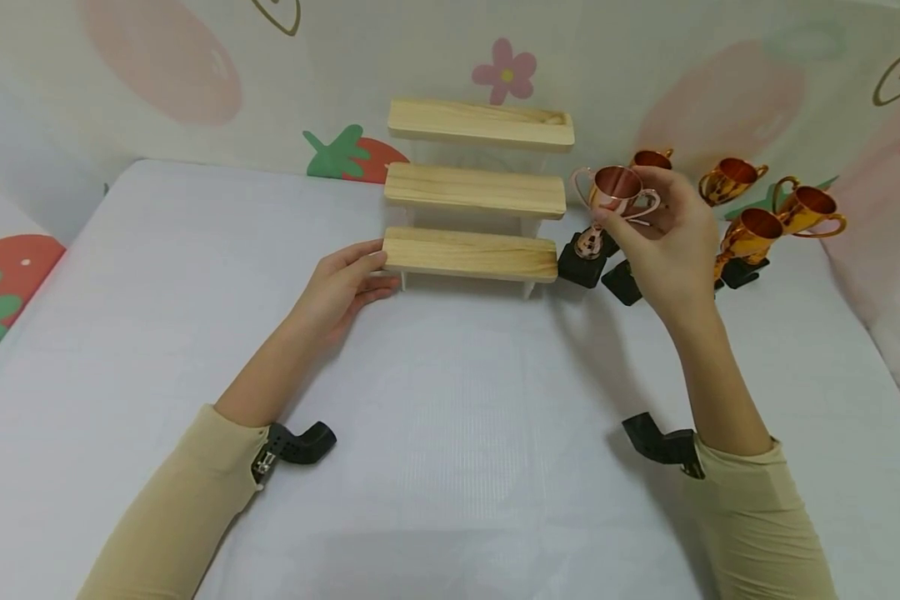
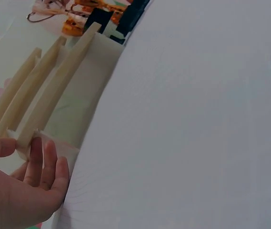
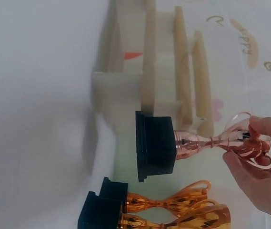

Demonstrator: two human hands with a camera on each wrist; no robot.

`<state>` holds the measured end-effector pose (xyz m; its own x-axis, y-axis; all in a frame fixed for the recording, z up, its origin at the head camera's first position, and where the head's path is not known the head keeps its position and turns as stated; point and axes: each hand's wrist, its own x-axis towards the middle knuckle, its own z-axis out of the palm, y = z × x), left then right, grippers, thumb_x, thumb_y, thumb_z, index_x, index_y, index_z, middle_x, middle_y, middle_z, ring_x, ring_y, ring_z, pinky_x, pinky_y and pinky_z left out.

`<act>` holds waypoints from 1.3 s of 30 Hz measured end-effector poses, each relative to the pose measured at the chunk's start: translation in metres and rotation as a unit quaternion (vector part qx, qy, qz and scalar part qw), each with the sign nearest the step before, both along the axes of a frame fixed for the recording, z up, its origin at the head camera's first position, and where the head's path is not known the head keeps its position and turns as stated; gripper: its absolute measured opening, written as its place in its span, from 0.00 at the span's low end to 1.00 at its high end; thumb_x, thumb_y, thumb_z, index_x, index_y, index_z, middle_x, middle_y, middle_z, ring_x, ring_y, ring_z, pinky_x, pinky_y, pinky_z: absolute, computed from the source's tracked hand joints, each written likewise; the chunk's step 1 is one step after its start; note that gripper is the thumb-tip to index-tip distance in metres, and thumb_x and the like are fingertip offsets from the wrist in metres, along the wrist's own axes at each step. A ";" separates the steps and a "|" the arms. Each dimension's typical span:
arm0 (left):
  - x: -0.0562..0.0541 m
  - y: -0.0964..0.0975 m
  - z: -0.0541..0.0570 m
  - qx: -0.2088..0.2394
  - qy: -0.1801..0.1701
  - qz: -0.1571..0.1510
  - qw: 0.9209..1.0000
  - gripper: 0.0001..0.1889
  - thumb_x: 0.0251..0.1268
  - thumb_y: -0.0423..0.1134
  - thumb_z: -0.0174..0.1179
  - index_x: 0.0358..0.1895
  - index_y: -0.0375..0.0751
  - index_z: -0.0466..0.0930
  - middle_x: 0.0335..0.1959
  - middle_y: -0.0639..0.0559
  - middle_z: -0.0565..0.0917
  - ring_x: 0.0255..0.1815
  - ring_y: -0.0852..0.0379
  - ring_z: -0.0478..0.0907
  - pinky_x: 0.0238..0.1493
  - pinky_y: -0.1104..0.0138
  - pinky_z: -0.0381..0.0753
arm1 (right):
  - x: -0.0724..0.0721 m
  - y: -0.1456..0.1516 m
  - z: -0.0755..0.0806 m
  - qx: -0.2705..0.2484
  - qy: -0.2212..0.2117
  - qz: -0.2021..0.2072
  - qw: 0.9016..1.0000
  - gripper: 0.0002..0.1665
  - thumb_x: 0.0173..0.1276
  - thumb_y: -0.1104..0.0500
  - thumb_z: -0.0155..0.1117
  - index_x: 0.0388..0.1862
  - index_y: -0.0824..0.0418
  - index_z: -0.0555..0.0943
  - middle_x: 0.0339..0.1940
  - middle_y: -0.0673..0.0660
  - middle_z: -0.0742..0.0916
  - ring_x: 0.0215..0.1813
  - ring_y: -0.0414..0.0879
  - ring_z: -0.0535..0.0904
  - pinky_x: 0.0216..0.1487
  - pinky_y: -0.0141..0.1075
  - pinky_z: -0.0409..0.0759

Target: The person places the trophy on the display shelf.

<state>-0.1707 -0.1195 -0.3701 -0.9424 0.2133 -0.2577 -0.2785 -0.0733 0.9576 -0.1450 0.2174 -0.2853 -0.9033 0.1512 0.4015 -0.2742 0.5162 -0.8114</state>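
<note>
My right hand (image 1: 678,237) pinches a rose-gold trophy (image 1: 617,187) by its two-handled cup, with thumb and fingers around the bowl. The trophy is upright, and its black base (image 3: 159,145) is off the table, close by the right end of a three-tier wooden display stand (image 1: 468,253). At the stand's left end, my left hand (image 1: 337,287) grips the lowest board, thumb on one side and fingertips (image 2: 36,148) underneath. The stand has pale wooden boards on whitish translucent supports.
Several gold trophies (image 1: 808,210) on black bases stand to the right of the stand, close around my right hand. Behind, a printed cloth backdrop (image 1: 570,50) hangs along the far edge. A white cloth (image 1: 450,433) covers the table.
</note>
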 end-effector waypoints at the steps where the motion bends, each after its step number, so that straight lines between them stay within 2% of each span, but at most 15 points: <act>1: 0.000 0.000 0.000 -0.001 0.000 0.000 1.000 0.28 0.87 0.38 0.47 0.81 0.29 0.59 0.75 0.34 0.69 0.47 0.63 0.82 0.58 0.73 0.83 | 0.000 0.000 0.001 0.001 0.002 -0.001 1.000 0.29 0.69 0.67 0.75 0.67 0.71 0.78 0.48 0.39 0.80 0.39 0.34 0.81 0.47 0.18 0.82; 6: -0.001 0.000 0.000 -0.001 -0.003 0.002 1.000 0.28 0.87 0.38 0.47 0.81 0.30 0.59 0.75 0.35 0.69 0.47 0.62 0.82 0.58 0.73 0.83 | -0.001 0.000 0.009 0.014 -0.005 -0.016 1.000 0.30 0.69 0.65 0.76 0.68 0.68 0.79 0.46 0.38 0.81 0.38 0.32 0.80 0.47 0.18 0.82; 13: -0.002 0.002 0.000 0.013 -0.008 0.008 1.000 0.27 0.87 0.37 0.47 0.81 0.29 0.59 0.73 0.36 0.70 0.45 0.63 0.82 0.55 0.74 0.84 | -0.004 -0.001 0.019 0.034 -0.023 -0.031 0.999 0.30 0.72 0.61 0.74 0.71 0.63 0.79 0.55 0.48 0.83 0.40 0.33 0.80 0.50 0.20 0.82; 16: -0.002 0.002 0.000 0.011 -0.009 0.008 1.000 0.27 0.87 0.37 0.47 0.81 0.29 0.59 0.73 0.36 0.69 0.45 0.63 0.82 0.56 0.74 0.84 | -0.005 -0.002 0.024 0.037 -0.014 -0.033 0.999 0.30 0.71 0.61 0.75 0.70 0.62 0.79 0.52 0.45 0.82 0.39 0.33 0.80 0.50 0.20 0.82; 20: -0.002 0.002 0.000 0.010 -0.011 0.008 1.000 0.27 0.87 0.37 0.47 0.81 0.29 0.59 0.74 0.36 0.69 0.46 0.63 0.82 0.56 0.74 0.83 | -0.006 -0.005 0.029 0.045 0.004 -0.031 0.999 0.29 0.71 0.61 0.75 0.69 0.62 0.80 0.49 0.47 0.83 0.37 0.34 0.79 0.47 0.20 0.81; 23: -0.002 0.002 0.000 0.011 -0.012 0.009 1.000 0.27 0.87 0.37 0.46 0.81 0.29 0.59 0.74 0.36 0.69 0.45 0.63 0.82 0.56 0.74 0.83 | -0.009 -0.007 0.033 0.052 0.008 -0.029 0.998 0.30 0.71 0.61 0.75 0.70 0.62 0.80 0.50 0.48 0.83 0.39 0.35 0.79 0.49 0.21 0.82; 27: -0.002 0.001 0.000 0.013 -0.014 0.011 1.000 0.27 0.87 0.37 0.47 0.81 0.29 0.59 0.74 0.37 0.69 0.44 0.63 0.82 0.55 0.75 0.84 | -0.012 -0.010 0.038 0.054 0.007 -0.023 0.998 0.31 0.72 0.60 0.74 0.72 0.62 0.79 0.51 0.44 0.82 0.41 0.33 0.79 0.52 0.24 0.83; 34: -0.001 0.001 0.001 0.021 -0.022 0.013 0.999 0.27 0.87 0.36 0.47 0.81 0.30 0.60 0.69 0.41 0.72 0.44 0.63 0.82 0.52 0.75 0.84 | -0.017 -0.013 0.046 0.061 0.016 -0.012 0.998 0.30 0.73 0.60 0.73 0.72 0.62 0.78 0.46 0.40 0.79 0.39 0.31 0.80 0.50 0.22 0.84; 39: -0.001 0.001 0.003 0.018 -0.032 0.012 0.999 0.27 0.87 0.37 0.47 0.81 0.32 0.59 0.73 0.39 0.70 0.46 0.63 0.82 0.53 0.75 0.84 | -0.019 -0.015 0.054 0.052 0.024 -0.014 0.998 0.29 0.72 0.60 0.74 0.71 0.60 0.80 0.47 0.42 0.80 0.41 0.34 0.80 0.52 0.24 0.84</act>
